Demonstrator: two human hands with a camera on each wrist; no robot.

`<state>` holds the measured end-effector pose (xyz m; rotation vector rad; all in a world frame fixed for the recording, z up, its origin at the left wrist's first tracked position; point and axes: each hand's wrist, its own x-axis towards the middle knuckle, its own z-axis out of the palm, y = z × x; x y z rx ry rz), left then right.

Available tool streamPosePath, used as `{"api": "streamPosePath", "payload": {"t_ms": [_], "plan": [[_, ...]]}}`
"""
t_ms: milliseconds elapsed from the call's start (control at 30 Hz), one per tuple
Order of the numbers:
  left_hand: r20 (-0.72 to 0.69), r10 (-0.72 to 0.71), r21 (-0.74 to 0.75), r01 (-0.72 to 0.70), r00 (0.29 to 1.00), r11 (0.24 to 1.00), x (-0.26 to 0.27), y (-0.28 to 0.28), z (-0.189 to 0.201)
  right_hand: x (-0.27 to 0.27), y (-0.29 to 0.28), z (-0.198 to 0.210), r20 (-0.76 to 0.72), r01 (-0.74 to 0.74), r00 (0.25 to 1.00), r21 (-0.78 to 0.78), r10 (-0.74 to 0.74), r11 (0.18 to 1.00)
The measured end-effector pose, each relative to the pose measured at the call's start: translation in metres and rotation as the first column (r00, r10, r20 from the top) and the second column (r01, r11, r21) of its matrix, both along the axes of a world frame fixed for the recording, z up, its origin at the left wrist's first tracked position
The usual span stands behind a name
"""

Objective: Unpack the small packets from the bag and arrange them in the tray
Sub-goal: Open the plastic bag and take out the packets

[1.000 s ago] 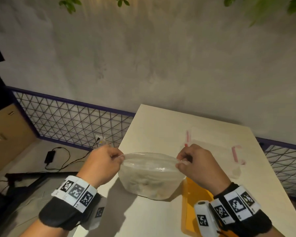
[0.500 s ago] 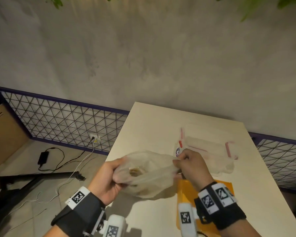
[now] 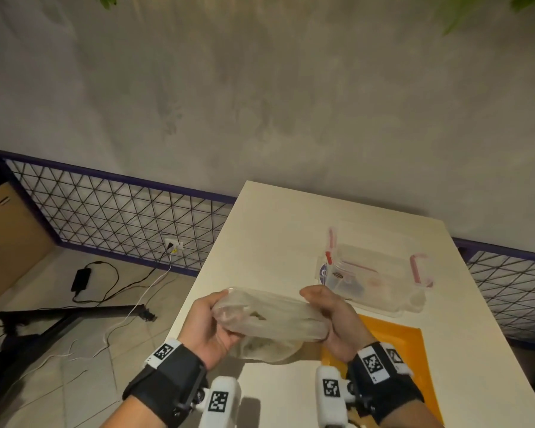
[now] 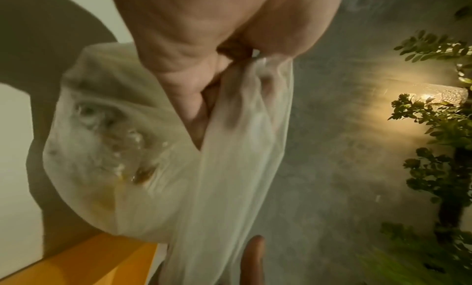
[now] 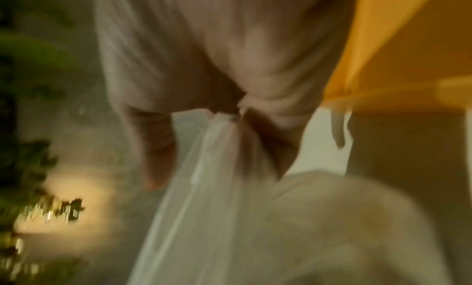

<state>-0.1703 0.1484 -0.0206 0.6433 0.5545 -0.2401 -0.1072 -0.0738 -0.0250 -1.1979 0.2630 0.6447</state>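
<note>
A translucent white plastic bag (image 3: 269, 325) hangs between both hands above the table's near edge, its mouth stretched sideways. My left hand (image 3: 209, 322) grips the bag's left rim, fingers curled into the plastic (image 4: 230, 107). My right hand (image 3: 329, 319) pinches the right rim (image 5: 230, 128). Small packets show as dim brownish shapes through the bag (image 4: 143, 172). The orange tray (image 3: 393, 344) lies flat on the table under and right of the right hand, seen also in the left wrist view (image 4: 89, 257) and the right wrist view (image 5: 398, 47).
A clear plastic box with red clips (image 3: 380, 273) sits on the pale table (image 3: 275, 236) beyond the tray. The table's left edge drops to a tiled floor with cables (image 3: 112, 285) and a dark stand. A grey wall and mesh fence stand behind.
Both hands have turned palm-up and dropped lower, and the bag's mouth is pulled wider and tipped toward me. The view has tilted down, showing more of the tray and box.
</note>
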Motion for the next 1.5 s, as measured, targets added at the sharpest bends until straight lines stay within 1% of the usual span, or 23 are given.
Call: {"api": "streamPosePath", "payload": {"t_ms": [67, 133, 167, 233, 267, 300, 367, 400, 433, 533, 633, 667, 733, 800, 933, 1000, 1100, 1167, 1233, 1333, 1367, 1433, 1500], "plan": [[0.024, -0.007, -0.009, 0.007, 1.0, 1.0, 0.003, -0.003, 0.001, -0.006, -0.002, -0.009, 0.236, -0.095, 0.961, -0.213, 0.146, 0.972], [0.055, -0.052, -0.031, 0.054, 0.997, 0.998, 0.003, -0.001, 0.0, -0.014, 0.002, -0.016, 0.399, -0.084, 0.86, -0.503, 0.317, 0.86], [0.077, -0.092, -0.012, 0.093, 0.993, 0.996, 0.002, -0.001, 0.002, -0.013, 0.004, -0.018, 0.437, -0.032, 0.818, -0.614, 0.373, 0.789], [0.098, -0.179, 0.147, 0.163, 0.979, 0.976, 0.001, -0.002, -0.004, -0.011, 0.012, -0.022, 0.441, 0.074, 0.815, -0.722, 0.376, 0.688], [0.064, -0.211, 0.309, 0.181, 0.975, 0.934, 0.002, -0.002, -0.013, -0.008, 0.015, -0.024, 0.429, 0.1, 0.837, -0.731, 0.341, 0.675], [0.031, -0.246, 0.48, 0.202, 0.969, 0.854, 0.002, -0.003, -0.019, -0.006, 0.016, -0.024, 0.408, 0.107, 0.875, -0.687, 0.259, 0.719], [-0.018, -0.33, 0.747, 0.232, 0.944, 0.623, 0.001, -0.004, -0.028, -0.001, 0.016, -0.023, 0.258, 0.138, 0.966, -0.425, -0.026, 0.895], [-0.038, -0.345, 0.803, 0.234, 0.938, 0.548, 0.0, -0.005, -0.031, 0.0, 0.017, -0.021, 0.131, 0.175, 0.981, -0.262, -0.145, 0.949], [-0.056, -0.336, 0.81, 0.239, 0.94, 0.535, 0.001, -0.004, -0.034, 0.001, 0.018, -0.019, 0.021, 0.22, 0.976, -0.131, -0.219, 0.967], [-0.124, -0.173, 0.581, 0.213, 0.977, 0.786, 0.007, -0.001, -0.038, -0.002, 0.021, -0.021, -0.039, 0.226, 0.973, -0.033, -0.228, 0.973], [-0.161, -0.006, 0.354, 0.064, 0.987, 0.933, 0.012, 0.003, -0.039, -0.008, 0.021, -0.023, 0.153, 0.101, 0.986, -0.203, -0.07, 0.974], [-0.161, 0.039, 0.309, 0.013, 0.986, 0.951, 0.013, 0.004, -0.04, -0.012, 0.021, -0.025, 0.247, 0.038, 0.968, -0.336, 0.05, 0.941], [-0.148, 0.08, 0.232, -0.044, 0.986, 0.972, 0.015, 0.004, -0.045, -0.016, 0.021, -0.033, 0.363, -0.001, 0.887, -0.618, 0.286, 0.786], [-0.149, 0.037, 0.182, -0.009, 0.988, 0.983, 0.014, -0.001, -0.048, -0.016, 0.021, -0.045, 0.363, 0.025, 0.873, -0.701, 0.326, 0.712], [-0.11, -0.135, 0.276, 0.161, 0.985, 0.948, 0.004, -0.006, -0.048, -0.012, 0.022, -0.053, 0.211, 0.029, 0.972, -0.556, 0.108, 0.831], [-0.072, -0.165, 0.502, 0.179, 0.984, 0.846, 0.002, 0.0, -0.054, -0.014, 0.025, -0.052, 0.199, 0.059, 0.979, -0.502, 0.049, 0.863], [-0.023, -0.223, 0.82, 0.146, 0.974, 0.553, -0.002, 0.006, -0.057, -0.018, 0.035, -0.051, 0.214, 0.089, 0.977, -0.42, 0.003, 0.903], [-0.031, -0.184, 0.869, 0.117, 0.982, 0.48, -0.002, 0.002, -0.054, -0.023, 0.041, -0.05, 0.225, 0.038, 0.972, -0.422, 0.064, 0.906], [-0.068, -0.144, 0.912, 0.12, 0.987, 0.392, -0.001, 0.001, -0.054, -0.027, 0.045, -0.055, 0.27, -0.003, 0.948, -0.525, 0.17, 0.851], [-0.002, -0.074, 0.991, 0.012, 0.997, 0.13, -0.007, 0.002, -0.045, -0.025, 0.043, -0.07, 0.29, 0.009, 0.927, -0.652, 0.239, 0.758], [0.122, -0.052, 0.992, -0.12, 0.991, 0.034, -0.012, 0.003, -0.039, -0.024, 0.042, -0.073, 0.285, 0.013, 0.927, -0.669, 0.242, 0.743], [0.35, -0.226, 0.922, -0.377, 0.909, -0.088, -0.021, 0.0, -0.027, -0.027, 0.044, -0.065, 0.266, -0.005, 0.922, -0.72, 0.283, 0.694], [0.263, -0.5, 0.929, -0.357, 0.825, -0.101, -0.025, -0.01, -0.023, -0.032, 0.046, -0.05, 0.263, -0.005, 0.897, -0.797, 0.355, 0.604]]}}
